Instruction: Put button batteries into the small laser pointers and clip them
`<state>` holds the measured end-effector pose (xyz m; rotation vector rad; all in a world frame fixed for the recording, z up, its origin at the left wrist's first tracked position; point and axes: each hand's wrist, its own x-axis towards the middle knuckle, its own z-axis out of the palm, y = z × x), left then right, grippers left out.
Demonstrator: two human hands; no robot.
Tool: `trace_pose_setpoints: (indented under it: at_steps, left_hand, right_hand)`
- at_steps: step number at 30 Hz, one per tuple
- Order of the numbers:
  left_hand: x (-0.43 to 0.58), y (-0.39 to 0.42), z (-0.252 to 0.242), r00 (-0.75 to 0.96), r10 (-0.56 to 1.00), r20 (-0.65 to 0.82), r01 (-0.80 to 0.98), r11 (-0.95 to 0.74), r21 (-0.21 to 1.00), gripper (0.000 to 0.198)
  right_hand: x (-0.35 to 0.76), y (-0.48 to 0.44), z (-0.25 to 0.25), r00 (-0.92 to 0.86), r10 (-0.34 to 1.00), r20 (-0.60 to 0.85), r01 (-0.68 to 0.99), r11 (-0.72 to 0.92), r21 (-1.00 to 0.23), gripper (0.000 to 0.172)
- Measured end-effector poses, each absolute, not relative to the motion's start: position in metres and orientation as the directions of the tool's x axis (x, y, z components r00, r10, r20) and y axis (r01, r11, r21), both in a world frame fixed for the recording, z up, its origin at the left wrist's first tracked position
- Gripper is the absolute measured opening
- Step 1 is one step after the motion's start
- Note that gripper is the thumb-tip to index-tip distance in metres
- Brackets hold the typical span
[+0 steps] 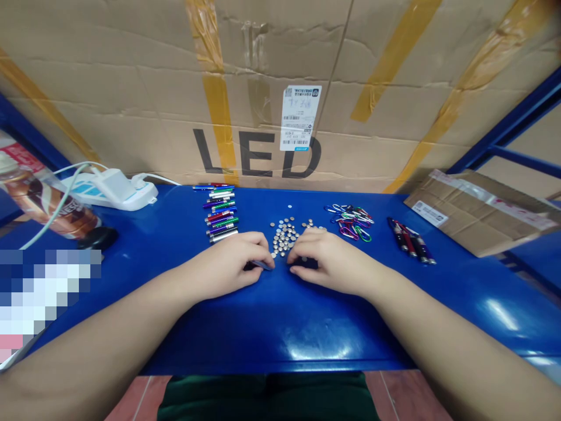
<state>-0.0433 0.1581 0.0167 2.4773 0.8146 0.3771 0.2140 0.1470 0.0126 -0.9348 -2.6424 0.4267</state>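
Both hands are held low over the blue table [219, 330], just apart, on the near side of a loose heap of silver discs [284, 238]. In the left hand [241, 260], a thin piece [262, 265] is pinched between thumb and fingers; most of it is hidden. The right hand [328, 257] is curled palm down at the heap's right edge, thumb and fingertips narrowly spaced; whether a disc is gripped cannot be told. One disc is seen beneath its fingers.

To the left of the heap, coloured tubes [222, 222] are stacked in a column, the nearest just beyond the left hand. To the right, clips [349, 224] of mixed colours are piled. Farther right, dark tubes [411, 242] are laid side by side, near a small box [486, 204].
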Motion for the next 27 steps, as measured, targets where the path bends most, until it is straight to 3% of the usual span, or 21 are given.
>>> trace_pose_setpoints:
  at_steps: [5,13,23,27]
  left_hand:
    - [-0.042,0.151,0.024,0.746,0.634,0.203,0.457,-0.711,0.535,0.027]
    - [-0.043,0.152,0.022,0.768,0.616,0.173,0.466,-0.724,0.508,0.030]
    - [-0.042,0.151,0.022,0.702,0.653,0.285,0.465,-0.723,0.512,0.024]
    - [-0.043,0.153,0.023,0.624,0.700,0.347,0.514,-0.703,0.492,0.017]
  right_hand:
    - [0.212,0.146,0.013,-0.745,0.647,0.162,0.564,0.740,-0.365,0.009]
    - [0.211,0.146,0.012,-0.751,0.641,0.159,0.555,0.742,-0.375,0.010]
    - [0.210,0.144,0.015,-0.753,0.636,0.169,0.546,0.747,-0.380,0.011]
    - [0.201,0.140,0.010,-0.785,0.583,0.208,0.500,0.796,-0.341,0.024]
